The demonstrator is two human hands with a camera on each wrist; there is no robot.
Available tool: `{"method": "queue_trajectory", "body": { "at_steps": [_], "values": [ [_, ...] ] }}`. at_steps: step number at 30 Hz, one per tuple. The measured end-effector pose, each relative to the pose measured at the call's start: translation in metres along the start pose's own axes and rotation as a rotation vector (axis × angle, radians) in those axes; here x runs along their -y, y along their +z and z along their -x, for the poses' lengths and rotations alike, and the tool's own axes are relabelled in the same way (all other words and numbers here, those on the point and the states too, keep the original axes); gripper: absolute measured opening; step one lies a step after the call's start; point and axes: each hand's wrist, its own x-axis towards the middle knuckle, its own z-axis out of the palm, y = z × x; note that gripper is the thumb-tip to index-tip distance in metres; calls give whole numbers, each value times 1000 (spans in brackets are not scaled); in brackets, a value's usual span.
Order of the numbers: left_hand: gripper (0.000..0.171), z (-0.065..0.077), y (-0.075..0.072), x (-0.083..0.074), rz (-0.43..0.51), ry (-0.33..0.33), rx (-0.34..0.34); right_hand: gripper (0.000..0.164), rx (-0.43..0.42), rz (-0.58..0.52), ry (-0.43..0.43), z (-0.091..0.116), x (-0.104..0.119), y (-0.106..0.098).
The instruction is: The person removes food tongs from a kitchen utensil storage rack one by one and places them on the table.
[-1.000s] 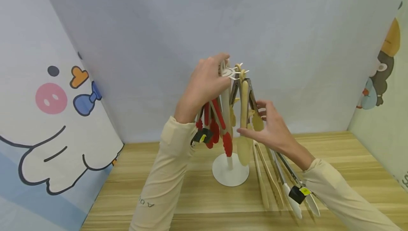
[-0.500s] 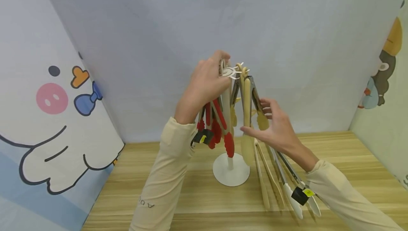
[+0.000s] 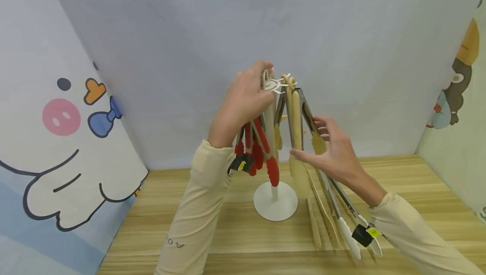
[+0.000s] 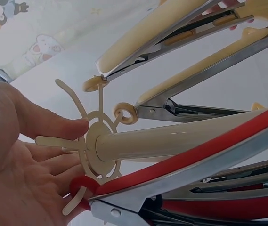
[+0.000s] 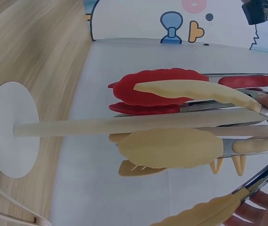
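Note:
At its top, my left hand [image 3: 243, 102] holds a white stand [image 3: 275, 201]; in the left wrist view the thumb presses the hooked hub [image 4: 96, 141] and fingers lie behind it. Beige-tipped kitchen tongs [image 3: 296, 123] hang by their ring from a right-hand hook. Their arms stand spread, with my right hand [image 3: 336, 152] holding them between thumb and fingers; the right wrist view shows one beige tip [image 5: 195, 89] above and another [image 5: 209, 207] below. A second beige-tipped pair [image 5: 171, 148] hangs beside it. Red tongs [image 3: 272, 169] hang on the left side.
White-tipped tongs [image 3: 349, 237] and slim beige tongs [image 3: 314, 224] lie on the wood-grain table [image 3: 228, 233], right of the stand's round base. A pale curtain [image 3: 341, 34] hangs behind, and a cartoon-printed panel [image 3: 60, 161] stands at left.
My right hand has shifted slightly rightward, tilting the held beige tongs further that way. My left hand stays on the stand's top.

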Motion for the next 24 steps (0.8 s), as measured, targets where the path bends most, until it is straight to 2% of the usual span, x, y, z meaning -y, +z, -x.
{"method": "queue_trajectory", "body": {
  "at_steps": [5, 16, 24],
  "values": [
    [67, 0, 1, 1, 26, 5, 4, 79, -11, 5, -15, 3, -2, -3],
    [66, -1, 2, 3, 18, 76, -27, 79, -32, 2, -20, 7, 0, -11],
    [68, -1, 2, 3, 9, 63, -19, 79, -49, 13, -26, 7, -1, -14]
  ]
}}
